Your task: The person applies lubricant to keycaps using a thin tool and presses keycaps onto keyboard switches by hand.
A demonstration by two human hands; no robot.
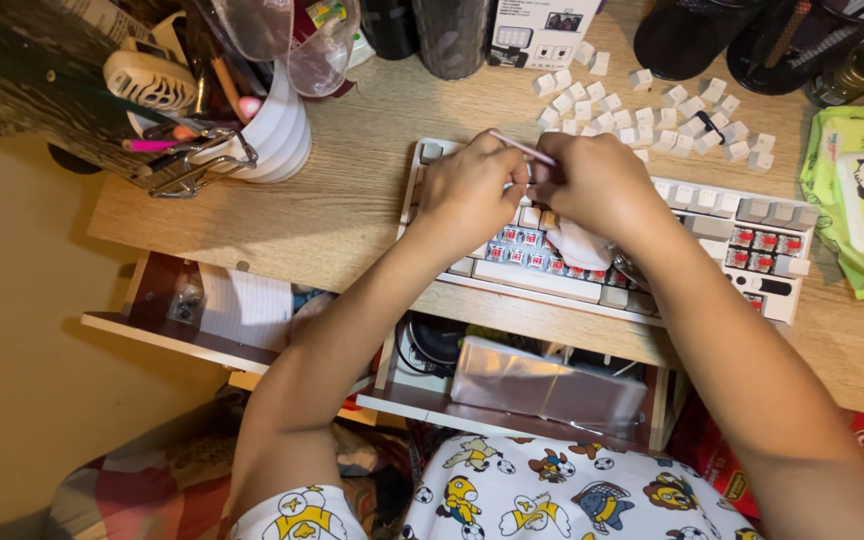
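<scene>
At frame centre, my left hand [472,190] and right hand [597,185] are clamped together on a thin pink stick [522,148] above the keyboard [752,235]; loose square white keycaps [652,115] dot the wooden counter [352,200].

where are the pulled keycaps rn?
In the head view, the loose white keycaps lie scattered on the wooden desk just behind the keyboard, up and right of the hands, left of the green wet-wipes pack.
</scene>
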